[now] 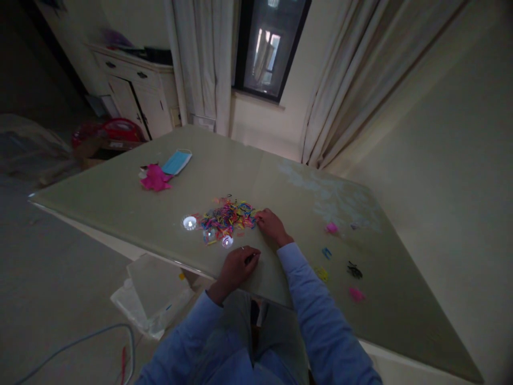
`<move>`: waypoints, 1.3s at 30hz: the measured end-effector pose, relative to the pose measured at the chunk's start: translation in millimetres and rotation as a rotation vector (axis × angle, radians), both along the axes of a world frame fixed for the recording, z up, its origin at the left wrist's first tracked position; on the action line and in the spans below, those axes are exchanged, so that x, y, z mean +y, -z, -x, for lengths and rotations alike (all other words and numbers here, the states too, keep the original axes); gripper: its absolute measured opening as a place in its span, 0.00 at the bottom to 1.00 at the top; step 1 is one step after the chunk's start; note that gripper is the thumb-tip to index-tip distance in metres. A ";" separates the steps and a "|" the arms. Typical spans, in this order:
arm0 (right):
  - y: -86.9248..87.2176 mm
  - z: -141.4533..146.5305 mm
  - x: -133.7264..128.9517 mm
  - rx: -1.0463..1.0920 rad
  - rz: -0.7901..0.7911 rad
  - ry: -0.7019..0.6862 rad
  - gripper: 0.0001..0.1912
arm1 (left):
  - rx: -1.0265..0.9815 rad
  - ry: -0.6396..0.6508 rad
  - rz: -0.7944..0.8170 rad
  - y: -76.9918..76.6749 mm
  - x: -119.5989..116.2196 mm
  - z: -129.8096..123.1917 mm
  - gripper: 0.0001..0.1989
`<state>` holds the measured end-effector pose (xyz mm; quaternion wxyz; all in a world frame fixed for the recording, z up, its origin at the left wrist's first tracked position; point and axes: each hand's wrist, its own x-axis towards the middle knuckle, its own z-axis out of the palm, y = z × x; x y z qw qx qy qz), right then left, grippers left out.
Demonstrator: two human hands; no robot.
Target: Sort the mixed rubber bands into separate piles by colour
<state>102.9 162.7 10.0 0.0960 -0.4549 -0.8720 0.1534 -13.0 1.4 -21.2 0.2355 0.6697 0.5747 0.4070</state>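
Note:
A heap of small multicoloured bands point(229, 216) lies on the table in front of me. My right hand point(271, 224) touches the heap's right edge, its fingers closed together at the bands; what is between the fingertips is too small to name. Nearer the table's front edge, my left hand point(240, 264) is curled around something small and dark that I cannot make out. To the right lie small separate groups: pink point(331, 228), blue point(326, 253), yellow point(321, 274), black point(355, 270) and another pink one point(356, 294).
On the green table point(120, 214), a blue mask point(177, 162) lies at the back left beside a crumpled pink piece point(155, 177). Bright reflections show at the heap's left. A white cabinet point(136, 91), curtains point(204, 64) and a window stand behind. A plastic bag point(152, 294) is on the floor.

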 end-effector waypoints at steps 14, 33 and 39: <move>-1.5 0.7 -8.2 -0.080 -0.055 0.004 0.13 | -0.010 -0.007 0.007 0.6 -0.4 0.9 0.10; 7.4 -4.2 -4.5 0.218 0.008 0.037 0.08 | -0.011 -0.006 -0.009 1.8 -0.2 1.7 0.10; -0.8 -9.6 -18.7 0.463 0.088 0.119 0.10 | -0.011 -0.014 -0.001 -0.3 0.2 1.2 0.10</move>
